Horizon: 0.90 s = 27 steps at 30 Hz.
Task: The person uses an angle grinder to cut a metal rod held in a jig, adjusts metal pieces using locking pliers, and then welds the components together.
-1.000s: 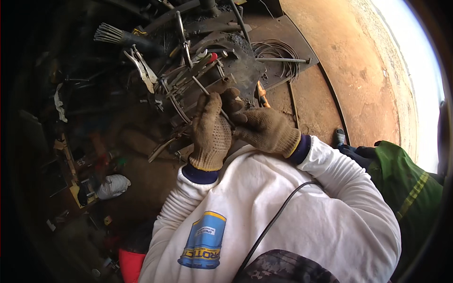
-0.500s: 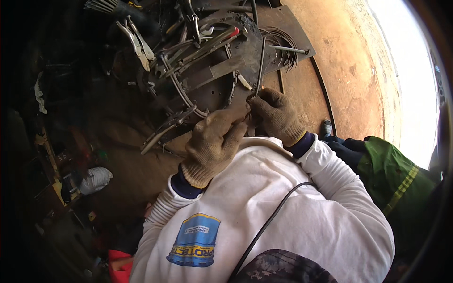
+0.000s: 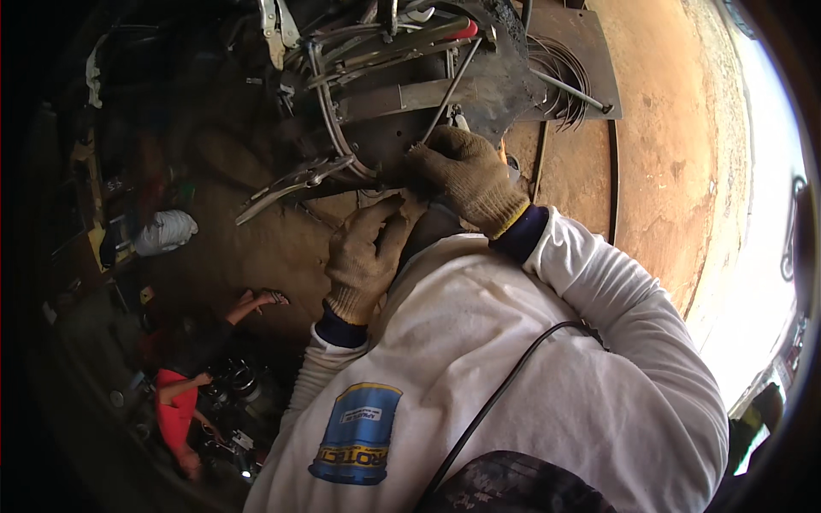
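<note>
My right hand (image 3: 466, 175), in a brown knit glove, is closed around the lower end of a thin dark metal rod (image 3: 451, 91). The rod slants up and right over the workbench. My left hand (image 3: 363, 248), gloved the same way, is lower and to the left, its thumb and fingers bent toward each other. A small brownish shape lies by its fingertips, too unclear to name. Just beyond both hands, a curved metal rod frame (image 3: 327, 115) lies on the dark metal bench top (image 3: 513, 85). Locking pliers (image 3: 295, 175) are clamped near its lower end.
More locking pliers (image 3: 275, 34) and a red-ended tool (image 3: 462, 32) lie at the far side. A wire coil (image 3: 560, 81) and a long bolt (image 3: 573, 90) rest on a plate at right. At lower left a person in red (image 3: 175, 410) is near machine parts. A black cable (image 3: 513, 376) crosses my shirt.
My hands have moved apart; the left went down and left, the right shifted left. The rod now leans more to the right. The view has turned, bringing a person in red into sight.
</note>
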Each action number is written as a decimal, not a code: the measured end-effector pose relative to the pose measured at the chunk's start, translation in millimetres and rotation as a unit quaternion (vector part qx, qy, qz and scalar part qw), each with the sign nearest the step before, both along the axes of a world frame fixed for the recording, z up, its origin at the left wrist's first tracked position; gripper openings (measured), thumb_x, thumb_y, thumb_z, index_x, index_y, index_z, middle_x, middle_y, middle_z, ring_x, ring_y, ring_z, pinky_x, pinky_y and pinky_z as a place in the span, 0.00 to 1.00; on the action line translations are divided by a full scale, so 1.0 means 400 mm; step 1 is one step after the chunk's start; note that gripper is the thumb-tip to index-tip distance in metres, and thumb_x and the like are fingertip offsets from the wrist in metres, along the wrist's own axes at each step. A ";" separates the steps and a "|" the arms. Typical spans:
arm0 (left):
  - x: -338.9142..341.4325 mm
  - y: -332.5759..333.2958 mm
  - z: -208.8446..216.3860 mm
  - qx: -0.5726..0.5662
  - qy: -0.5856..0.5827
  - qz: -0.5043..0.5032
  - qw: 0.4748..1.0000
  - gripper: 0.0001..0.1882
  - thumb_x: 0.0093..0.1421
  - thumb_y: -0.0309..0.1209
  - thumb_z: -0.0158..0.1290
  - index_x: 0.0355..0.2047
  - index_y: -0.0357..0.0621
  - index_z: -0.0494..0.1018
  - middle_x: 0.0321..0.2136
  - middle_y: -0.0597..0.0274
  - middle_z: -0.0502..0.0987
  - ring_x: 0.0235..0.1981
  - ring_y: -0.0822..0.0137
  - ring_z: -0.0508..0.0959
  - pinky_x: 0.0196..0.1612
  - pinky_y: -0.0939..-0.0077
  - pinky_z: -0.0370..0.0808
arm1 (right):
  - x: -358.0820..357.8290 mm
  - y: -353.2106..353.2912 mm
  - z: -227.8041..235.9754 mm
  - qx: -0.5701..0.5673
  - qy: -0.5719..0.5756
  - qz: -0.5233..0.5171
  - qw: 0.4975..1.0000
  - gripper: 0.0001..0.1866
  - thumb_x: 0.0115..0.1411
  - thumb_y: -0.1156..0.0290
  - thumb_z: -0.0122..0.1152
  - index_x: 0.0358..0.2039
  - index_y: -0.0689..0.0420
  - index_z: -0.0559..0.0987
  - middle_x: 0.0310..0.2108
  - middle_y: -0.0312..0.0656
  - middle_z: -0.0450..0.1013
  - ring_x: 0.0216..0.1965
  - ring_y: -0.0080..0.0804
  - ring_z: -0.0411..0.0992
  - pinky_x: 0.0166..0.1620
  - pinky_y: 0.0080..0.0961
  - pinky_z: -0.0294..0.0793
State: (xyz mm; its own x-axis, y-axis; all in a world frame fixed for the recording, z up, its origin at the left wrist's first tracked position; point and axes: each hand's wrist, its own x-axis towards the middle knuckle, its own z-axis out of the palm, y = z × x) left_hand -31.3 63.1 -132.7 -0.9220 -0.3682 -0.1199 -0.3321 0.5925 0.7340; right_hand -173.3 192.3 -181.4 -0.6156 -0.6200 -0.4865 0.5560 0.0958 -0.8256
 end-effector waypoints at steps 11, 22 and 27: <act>0.017 -0.008 -0.047 -0.109 0.046 0.054 0.991 0.11 0.61 0.25 0.58 0.43 0.39 0.80 0.37 0.52 0.83 0.33 0.58 0.83 0.39 0.66 0.79 | -0.008 -0.033 -0.027 0.028 0.053 0.029 0.998 0.17 0.66 0.59 0.59 0.42 0.61 0.82 0.32 0.43 0.82 0.35 0.29 0.81 0.41 0.26 0.79; -0.047 0.018 -0.044 -0.108 0.101 0.102 0.984 0.14 0.59 0.31 0.65 0.41 0.38 0.77 0.34 0.53 0.82 0.29 0.61 0.82 0.34 0.68 0.79 | -0.019 -0.045 0.027 0.012 0.091 0.057 0.994 0.17 0.68 0.60 0.57 0.45 0.61 0.81 0.34 0.43 0.83 0.36 0.29 0.81 0.41 0.26 0.79; -0.029 0.011 -0.070 -0.072 0.102 0.113 0.986 0.12 0.60 0.27 0.63 0.42 0.37 0.76 0.34 0.54 0.82 0.29 0.65 0.81 0.33 0.70 0.78 | -0.029 -0.044 0.043 0.016 0.067 0.071 0.995 0.17 0.68 0.60 0.57 0.47 0.61 0.81 0.36 0.44 0.83 0.36 0.29 0.81 0.42 0.25 0.78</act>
